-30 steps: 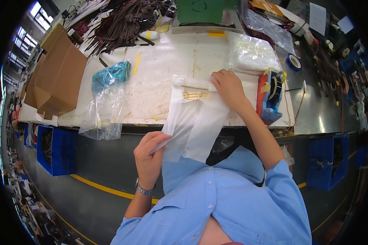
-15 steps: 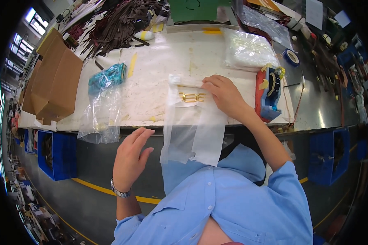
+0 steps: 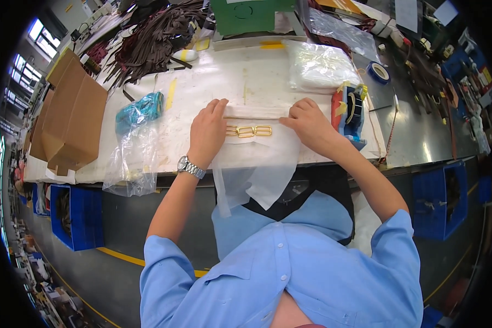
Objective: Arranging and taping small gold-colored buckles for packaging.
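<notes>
A thin translucent white sheet (image 3: 257,158) lies on the table, its near end draping over the front edge. Along its far side runs a folded or rolled white band (image 3: 254,112). My left hand (image 3: 208,131) is closed at the band's left end, its fingers pressed together. At the right end, my right hand (image 3: 313,128) pinches the sheet between thumb and fingers. Between the hands, several gold rectangular metal buckles (image 3: 246,131) rest in a row on the sheet, just nearer than the band. My left fingers partly cover the leftmost buckle.
Right of my right hand stands a tape dispenser (image 3: 351,115), with a blue tape roll (image 3: 378,72) beyond. A clear packet (image 3: 320,66) lies behind. Leftward are a bag of teal material (image 3: 139,113) and a cardboard box (image 3: 74,115). Dark strips (image 3: 153,41) pile up at the back.
My left hand has moved from before the table up to the band's left end and closed on it. The buckles now sit more spread out, and the sheet's near end hangs differently.
</notes>
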Demonstrator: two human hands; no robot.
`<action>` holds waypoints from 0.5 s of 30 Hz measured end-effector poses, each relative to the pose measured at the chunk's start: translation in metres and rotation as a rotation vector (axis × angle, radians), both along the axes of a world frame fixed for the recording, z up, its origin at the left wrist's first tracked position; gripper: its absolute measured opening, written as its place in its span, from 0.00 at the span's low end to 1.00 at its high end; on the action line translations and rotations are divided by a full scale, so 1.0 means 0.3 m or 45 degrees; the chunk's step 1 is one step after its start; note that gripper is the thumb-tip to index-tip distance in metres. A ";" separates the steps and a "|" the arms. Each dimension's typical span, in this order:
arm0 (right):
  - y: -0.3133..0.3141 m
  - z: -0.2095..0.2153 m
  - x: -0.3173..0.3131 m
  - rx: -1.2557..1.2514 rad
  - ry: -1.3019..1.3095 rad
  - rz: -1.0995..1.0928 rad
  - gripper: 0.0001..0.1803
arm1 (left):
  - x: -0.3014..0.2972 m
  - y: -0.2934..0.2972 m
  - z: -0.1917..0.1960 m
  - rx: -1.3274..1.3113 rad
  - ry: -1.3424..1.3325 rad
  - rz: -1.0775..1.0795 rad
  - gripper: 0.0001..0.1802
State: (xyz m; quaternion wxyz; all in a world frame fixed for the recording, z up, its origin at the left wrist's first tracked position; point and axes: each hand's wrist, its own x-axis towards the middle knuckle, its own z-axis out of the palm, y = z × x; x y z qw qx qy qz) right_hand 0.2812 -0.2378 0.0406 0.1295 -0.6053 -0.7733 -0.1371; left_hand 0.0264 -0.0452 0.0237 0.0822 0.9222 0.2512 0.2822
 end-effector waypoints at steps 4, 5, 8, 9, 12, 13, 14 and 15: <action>-0.092 0.094 -0.035 -0.281 -0.199 -0.027 0.10 | -0.122 0.075 -0.015 -0.120 0.021 0.133 0.27; -0.128 0.097 -0.037 -0.329 -0.207 -0.046 0.08 | -0.132 0.092 -0.023 -0.176 -0.038 0.136 0.22; -0.205 0.095 -0.049 -0.420 -0.182 -0.105 0.05 | -0.195 0.132 -0.017 -0.291 0.005 0.132 0.15; -0.225 0.094 -0.053 -0.464 -0.151 -0.143 0.04 | -0.208 0.150 -0.021 -0.255 -0.016 0.147 0.12; -0.269 0.120 -0.072 -0.603 -0.130 -0.229 0.04 | -0.266 0.199 -0.042 -0.265 0.009 0.195 0.13; -0.272 0.160 -0.091 -0.607 -0.125 -0.230 0.04 | -0.244 0.179 -0.021 -0.268 0.014 0.193 0.13; -0.268 0.227 -0.126 -0.723 -0.141 -0.352 0.04 | -0.203 0.128 0.028 -0.375 -0.104 0.214 0.14; -0.253 0.267 -0.159 -0.832 -0.159 -0.467 0.04 | -0.174 0.083 0.059 -0.476 -0.225 0.242 0.16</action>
